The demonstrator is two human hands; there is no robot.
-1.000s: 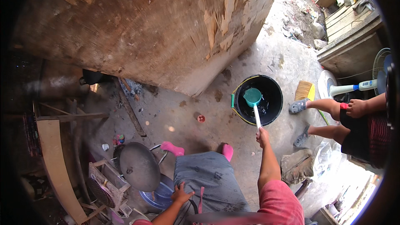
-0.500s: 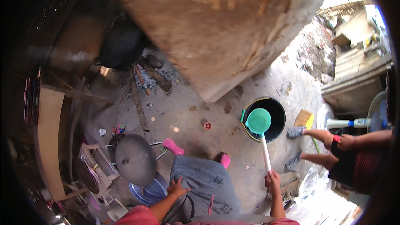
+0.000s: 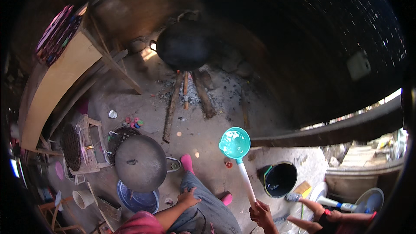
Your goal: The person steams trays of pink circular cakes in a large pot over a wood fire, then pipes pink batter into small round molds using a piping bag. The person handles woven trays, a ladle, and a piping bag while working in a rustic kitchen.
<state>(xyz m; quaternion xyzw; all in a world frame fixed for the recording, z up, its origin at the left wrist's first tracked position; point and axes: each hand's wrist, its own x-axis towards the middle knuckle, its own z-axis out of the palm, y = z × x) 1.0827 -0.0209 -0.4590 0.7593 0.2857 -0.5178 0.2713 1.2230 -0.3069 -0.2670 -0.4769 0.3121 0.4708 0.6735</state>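
**Dipper held up over the earth floor**

We grip the white handle's end in our right hand point(image 3: 259, 213), fingers clenched; the teal dipper point(image 3: 235, 143) stands raised above it, near the black bucket point(image 3: 281, 179). Our left hand point(image 3: 188, 198) rests open on our knee.

The right hand point(image 3: 260, 213) grips a white-handled teal dipper point(image 3: 235, 143), held up over the ground; the left hand point(image 3: 189, 197) rests on the knee.
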